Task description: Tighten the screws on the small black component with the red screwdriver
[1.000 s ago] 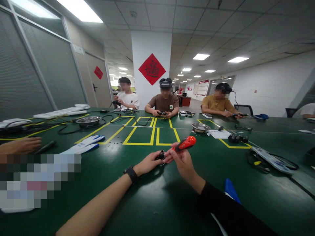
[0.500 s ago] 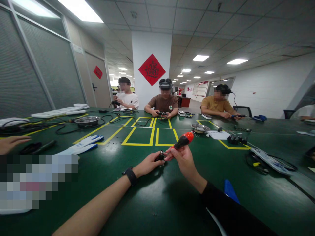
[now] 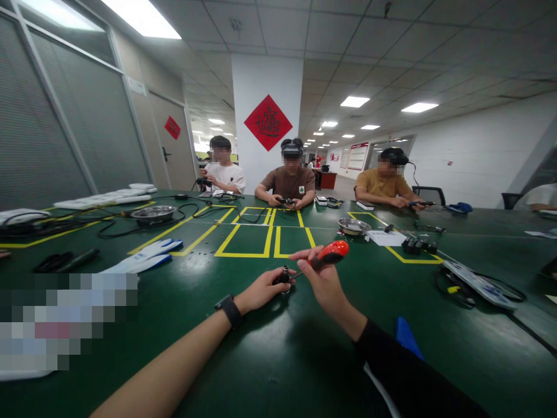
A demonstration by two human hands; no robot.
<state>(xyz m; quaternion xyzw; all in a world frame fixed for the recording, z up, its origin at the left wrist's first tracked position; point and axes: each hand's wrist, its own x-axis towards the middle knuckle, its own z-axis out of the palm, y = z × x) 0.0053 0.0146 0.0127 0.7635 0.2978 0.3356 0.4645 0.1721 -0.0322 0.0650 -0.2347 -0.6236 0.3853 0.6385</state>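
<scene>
My left hand (image 3: 261, 290) is closed around a small dark cylindrical part with a shiny metal connector end (image 3: 285, 273), held upright just above or on the green table. In my right hand (image 3: 324, 284) is a screwdriver (image 3: 334, 253) with a red and black handle. Its thin shaft points left and down toward the side of the dark part, and the tip is close to my left fingers. Whether the tip touches the part I cannot tell.
White-and-blue gloves (image 3: 148, 255) lie to the left, near a metal bowl (image 3: 153, 215) and black cables. Ahead right are another metal bowl (image 3: 353, 226), a paper sheet (image 3: 386, 238) and several black parts (image 3: 420, 247). A power strip (image 3: 478, 284) lies at right. Several people sit across the table.
The screwdriver has turned in my right hand, its handle swinging lower and to the right, and its shaft now shows. My left hand stays in place. Another person's hand at far left has mostly left view.
</scene>
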